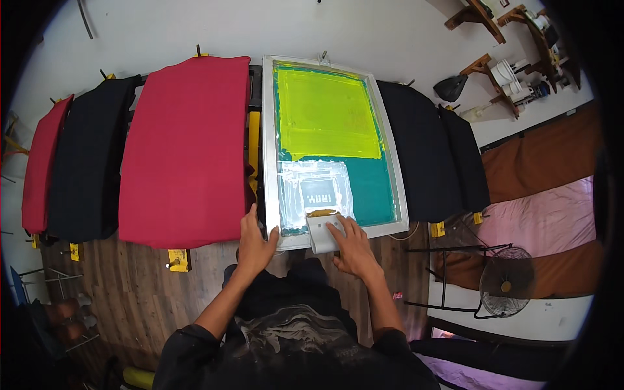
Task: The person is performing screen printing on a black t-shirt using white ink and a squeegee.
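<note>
A screen printing frame with a pale metal rim lies in front of me, its mesh yellow-green at the far end and teal at the near right. White ink surrounds a small stencil design in the mesh's near left part. My right hand grips a squeegee with a grey metal handle at the frame's near edge. Its fingers lie over the handle's top, and its blade meets the inked area. At the near left corner, my left hand has its thumb against the rim and its fingers stretched out beside it.
Left of the frame, a red shirt covers a board, with a black shirt and another red one beyond. Two black shirts lie to the right. A fan stands at the lower right. Wall shelves hold containers.
</note>
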`<state>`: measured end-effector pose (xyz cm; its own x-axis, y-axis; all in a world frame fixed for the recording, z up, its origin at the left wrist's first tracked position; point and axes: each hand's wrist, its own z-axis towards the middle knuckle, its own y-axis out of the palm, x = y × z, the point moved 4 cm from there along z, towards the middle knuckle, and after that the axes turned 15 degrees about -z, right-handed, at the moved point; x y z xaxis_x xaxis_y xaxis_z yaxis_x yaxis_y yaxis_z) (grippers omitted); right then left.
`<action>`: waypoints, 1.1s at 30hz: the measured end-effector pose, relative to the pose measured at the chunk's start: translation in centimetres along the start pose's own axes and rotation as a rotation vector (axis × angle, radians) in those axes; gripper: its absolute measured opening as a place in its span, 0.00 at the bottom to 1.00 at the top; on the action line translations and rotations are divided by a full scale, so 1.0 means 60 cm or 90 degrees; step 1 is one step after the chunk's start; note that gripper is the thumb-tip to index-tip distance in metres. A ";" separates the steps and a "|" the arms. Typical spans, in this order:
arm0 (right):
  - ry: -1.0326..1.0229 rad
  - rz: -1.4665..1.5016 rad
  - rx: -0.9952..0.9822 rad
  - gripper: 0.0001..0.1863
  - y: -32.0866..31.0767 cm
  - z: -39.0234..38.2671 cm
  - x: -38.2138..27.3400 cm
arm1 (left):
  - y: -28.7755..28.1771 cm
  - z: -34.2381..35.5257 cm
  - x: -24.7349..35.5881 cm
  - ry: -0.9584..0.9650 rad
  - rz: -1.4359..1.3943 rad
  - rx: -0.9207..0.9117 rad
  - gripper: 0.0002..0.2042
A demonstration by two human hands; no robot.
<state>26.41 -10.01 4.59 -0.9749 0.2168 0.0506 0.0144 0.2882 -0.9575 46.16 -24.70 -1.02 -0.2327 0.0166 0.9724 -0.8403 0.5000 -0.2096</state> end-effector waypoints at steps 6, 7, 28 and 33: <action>-0.060 0.023 -0.012 0.48 0.023 0.028 0.016 | 0.066 -0.034 0.076 0.198 0.040 -0.166 0.31; -0.063 0.022 -0.008 0.48 0.021 0.031 0.020 | 0.085 -0.041 0.080 0.208 0.036 -0.210 0.31; -0.166 0.142 -0.008 0.19 -0.032 0.141 0.075 | 0.183 0.084 0.107 0.053 0.331 -0.334 0.14; -0.178 0.111 0.008 0.15 -0.067 0.242 0.068 | 0.127 0.183 0.142 0.034 0.340 -0.340 0.15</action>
<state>19.13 -23.83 4.55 -0.9813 -0.0036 -0.1923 0.1849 0.2570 -0.9486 32.41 -30.24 4.54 -0.5065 0.4091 0.7590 -0.2647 0.7640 -0.5884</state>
